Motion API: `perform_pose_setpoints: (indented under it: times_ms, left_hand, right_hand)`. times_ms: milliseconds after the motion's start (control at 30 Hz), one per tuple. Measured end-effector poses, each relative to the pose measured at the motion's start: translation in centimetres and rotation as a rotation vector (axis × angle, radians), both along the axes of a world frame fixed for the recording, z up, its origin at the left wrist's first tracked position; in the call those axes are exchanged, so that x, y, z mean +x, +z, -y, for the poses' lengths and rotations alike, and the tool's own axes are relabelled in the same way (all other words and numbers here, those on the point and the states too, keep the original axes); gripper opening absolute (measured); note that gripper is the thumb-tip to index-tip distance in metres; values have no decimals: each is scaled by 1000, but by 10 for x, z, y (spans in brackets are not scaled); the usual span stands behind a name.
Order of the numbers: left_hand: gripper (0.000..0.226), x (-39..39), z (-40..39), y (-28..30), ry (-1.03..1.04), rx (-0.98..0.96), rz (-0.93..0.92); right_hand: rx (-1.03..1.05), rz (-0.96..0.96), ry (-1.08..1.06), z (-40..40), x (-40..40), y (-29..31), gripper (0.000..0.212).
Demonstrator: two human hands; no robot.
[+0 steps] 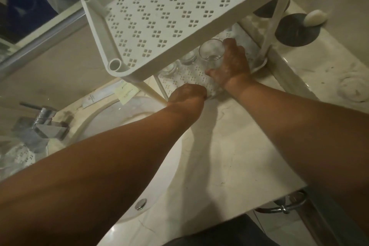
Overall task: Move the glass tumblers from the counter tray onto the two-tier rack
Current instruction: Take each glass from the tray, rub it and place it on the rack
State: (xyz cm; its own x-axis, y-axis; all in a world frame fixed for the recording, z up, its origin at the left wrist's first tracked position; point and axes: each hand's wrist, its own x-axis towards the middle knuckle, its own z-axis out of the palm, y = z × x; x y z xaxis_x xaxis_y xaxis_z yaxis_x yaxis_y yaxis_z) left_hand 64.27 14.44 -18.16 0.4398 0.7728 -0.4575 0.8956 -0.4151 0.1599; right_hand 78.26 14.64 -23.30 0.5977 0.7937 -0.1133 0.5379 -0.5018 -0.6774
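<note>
Right hand (232,64), fingers curled round a tumbler (212,53), set it on rack's lower tier (191,75); left hand (187,93), fingers hidden, steadied edge; release next, prob

1. The rack (139,32) stands on the counter (229,136), right of the sink (111,126).
2. Three tumblers (212,54) sit on the rack's lower tier.
3. The faucet (40,122) is left of the sink.

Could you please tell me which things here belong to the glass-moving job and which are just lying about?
Job: rack, tumbler in right hand, two tumblers on lower shelf, left hand.
Lying about: tap, packets, soap.
</note>
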Motion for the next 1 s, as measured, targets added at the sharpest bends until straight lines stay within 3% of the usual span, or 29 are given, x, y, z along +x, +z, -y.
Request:
perform_pose_setpoints:
  times_ms: [500, 600, 800, 1000]
  left_hand:
    - [30, 0, -4, -10, 58, 5, -19]
    - [30, 0, -4, -12, 58, 7, -18]
    - [34, 3, -1, -12, 76, 1, -24]
    - [33, 2, -2, -11, 33, 15, -19]
  right_hand:
    - [109, -85, -2, -18, 2, -1, 66]
    - [96, -68, 6, -21, 4, 0, 71]
    - [191, -250, -75, -32, 5, -3, 70]
    - [233, -191, -45, -35, -1, -11, 60]
